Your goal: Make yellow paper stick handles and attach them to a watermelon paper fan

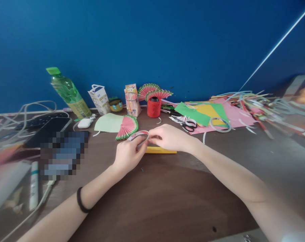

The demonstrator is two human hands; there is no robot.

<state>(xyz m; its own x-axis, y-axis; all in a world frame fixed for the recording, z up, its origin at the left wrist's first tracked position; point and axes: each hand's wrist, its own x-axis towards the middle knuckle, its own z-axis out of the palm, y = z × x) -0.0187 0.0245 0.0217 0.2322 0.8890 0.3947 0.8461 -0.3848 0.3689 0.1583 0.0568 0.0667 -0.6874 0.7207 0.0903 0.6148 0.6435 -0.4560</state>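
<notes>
My left hand (131,154) is closed around a thin roll of tape (138,133), white with red print, held upright over the desk. The fingers of my right hand (165,137) are pinched together at the roll's right edge, seemingly on the tape; a loose end is too small to make out. Below both hands lies a folded yellow paper strip (162,150), its left end hidden behind my left hand. Just beyond the left hand, a pleated pink and green watermelon-like paper fan (128,127) rests partly on a pale green sheet (107,122).
Along the blue wall stand a green bottle (70,92), a milk carton (100,99), a decorated box (132,101) and a red holder (154,107). Scissors (189,126), another tape roll (220,124) and coloured paper (239,116) lie right. A phone (64,153) and marker (34,186) lie left.
</notes>
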